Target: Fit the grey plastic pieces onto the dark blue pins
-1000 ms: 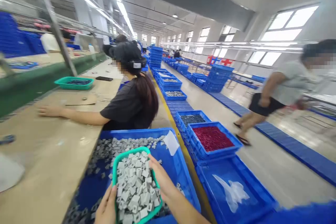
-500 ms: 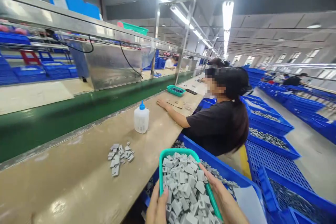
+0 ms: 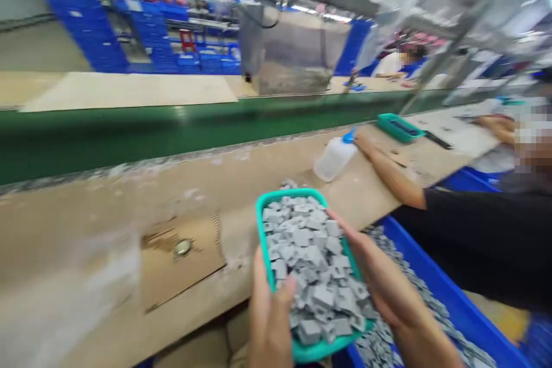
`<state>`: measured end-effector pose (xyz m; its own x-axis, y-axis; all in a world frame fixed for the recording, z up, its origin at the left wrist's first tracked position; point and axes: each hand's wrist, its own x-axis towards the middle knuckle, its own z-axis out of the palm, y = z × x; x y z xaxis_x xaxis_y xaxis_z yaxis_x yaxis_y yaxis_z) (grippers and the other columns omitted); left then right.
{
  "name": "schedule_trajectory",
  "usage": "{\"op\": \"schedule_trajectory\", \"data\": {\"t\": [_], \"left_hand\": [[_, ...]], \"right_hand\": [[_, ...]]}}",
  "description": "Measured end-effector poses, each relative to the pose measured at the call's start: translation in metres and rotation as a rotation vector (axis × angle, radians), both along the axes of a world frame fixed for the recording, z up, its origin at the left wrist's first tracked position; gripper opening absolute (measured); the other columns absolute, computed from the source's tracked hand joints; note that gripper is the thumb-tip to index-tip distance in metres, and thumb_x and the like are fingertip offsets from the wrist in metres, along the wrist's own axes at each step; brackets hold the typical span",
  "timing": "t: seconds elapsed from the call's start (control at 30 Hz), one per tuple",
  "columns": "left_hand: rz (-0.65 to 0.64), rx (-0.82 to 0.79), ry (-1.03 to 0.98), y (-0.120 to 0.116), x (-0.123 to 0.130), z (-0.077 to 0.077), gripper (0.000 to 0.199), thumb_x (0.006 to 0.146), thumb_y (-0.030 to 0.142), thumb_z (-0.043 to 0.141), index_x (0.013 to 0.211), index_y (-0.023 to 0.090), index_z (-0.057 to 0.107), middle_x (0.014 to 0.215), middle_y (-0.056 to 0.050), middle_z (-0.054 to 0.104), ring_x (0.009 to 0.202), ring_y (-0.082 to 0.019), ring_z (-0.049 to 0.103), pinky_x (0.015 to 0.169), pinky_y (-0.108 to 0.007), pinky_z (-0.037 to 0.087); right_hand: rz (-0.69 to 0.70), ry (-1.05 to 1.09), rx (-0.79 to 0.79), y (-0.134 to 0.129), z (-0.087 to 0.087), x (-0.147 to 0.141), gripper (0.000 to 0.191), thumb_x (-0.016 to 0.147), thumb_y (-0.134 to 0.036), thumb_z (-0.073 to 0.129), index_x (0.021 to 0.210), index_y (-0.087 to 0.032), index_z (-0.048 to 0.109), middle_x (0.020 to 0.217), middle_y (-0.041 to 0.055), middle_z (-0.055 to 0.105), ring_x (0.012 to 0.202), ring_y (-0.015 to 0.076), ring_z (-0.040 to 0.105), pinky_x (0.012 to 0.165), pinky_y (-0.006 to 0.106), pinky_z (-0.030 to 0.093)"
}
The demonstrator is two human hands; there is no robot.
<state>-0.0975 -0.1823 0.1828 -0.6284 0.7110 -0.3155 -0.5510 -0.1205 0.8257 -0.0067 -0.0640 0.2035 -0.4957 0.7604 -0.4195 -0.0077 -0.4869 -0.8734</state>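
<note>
Both my hands carry a green plastic basket [image 3: 260, 211] heaped with small grey block-shaped parts [image 3: 313, 253]. On its left side my left hand [image 3: 272, 305] is closed round the rim, thumb over the edge onto the parts. My right hand [image 3: 383, 276] grips the right side, its fingers partly hidden by the basket. The basket is held tilted over the near edge of the workbench [image 3: 107, 201]. Beyond it a few grey parts [image 3: 288, 184] show on the bench, mostly covered by the basket.
A blue bin [image 3: 457, 310] of grey parts stands below right. On the bench are a cardboard piece [image 3: 172, 282] with a small round metal item [image 3: 183, 247], a white bottle [image 3: 334, 158] and another green basket [image 3: 399, 128]. A co-worker's arm [image 3: 394, 178] reaches in. A green belt [image 3: 172, 129] runs behind.
My view has swung left and the basket has come over the bench edge. The cardboard has come into view; the co-worker's hand now meets the bottle's top in the picture.
</note>
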Motion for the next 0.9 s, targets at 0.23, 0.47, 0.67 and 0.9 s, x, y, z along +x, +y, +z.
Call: {"op": "schedule_trajectory", "data": {"t": [0.23,0.47,0.67,0.9], "left_hand": [[0.051,0.028,-0.037,-0.018,-0.024,-0.005,0.067,0.081,0.040,0.051,0.139,0.015,0.030,0.131,-0.012,0.048,0.121,-0.028,0.044,0.106,-0.037,0.031],[0.107,-0.093,0.133,0.005,-0.081,-0.019,0.076,0.084,0.041,0.048,0.145,0.018,0.009,0.149,-0.004,0.017,0.135,-0.023,0.022,0.109,-0.032,0.024],[0.164,-0.201,0.311,0.031,-0.103,-0.050,0.071,0.087,0.041,0.041,0.145,0.014,0.010,0.149,-0.004,0.015,0.137,-0.016,0.012,0.112,-0.028,0.011],[0.295,-0.342,0.626,0.021,-0.101,-0.041,0.063,0.091,0.041,0.037,0.143,0.015,0.015,0.149,-0.005,0.009,0.136,-0.015,0.011,0.112,-0.025,0.014]], "right_hand": [[0.019,-0.192,-0.068,-0.009,0.000,-0.034,0.053,0.073,-0.052,0.055,0.122,-0.031,0.055,0.138,-0.0042,0.046,0.136,0.0217,0.028,0.115,0.038,0.016],[0.104,-0.041,0.010,0.017,-0.022,-0.100,0.046,0.078,-0.046,0.052,0.119,-0.025,0.058,0.123,0.0012,0.061,0.123,0.0237,0.048,0.109,0.043,0.031],[0.146,0.014,0.040,0.048,-0.056,-0.127,0.045,0.077,-0.048,0.054,0.115,-0.024,0.060,0.119,0.0022,0.064,0.120,0.0233,0.051,0.106,0.043,0.034],[0.150,0.011,0.170,0.054,-0.071,-0.132,0.044,0.076,-0.051,0.055,0.110,-0.025,0.064,0.119,0.0010,0.064,0.120,0.0218,0.051,0.108,0.041,0.031]]}}
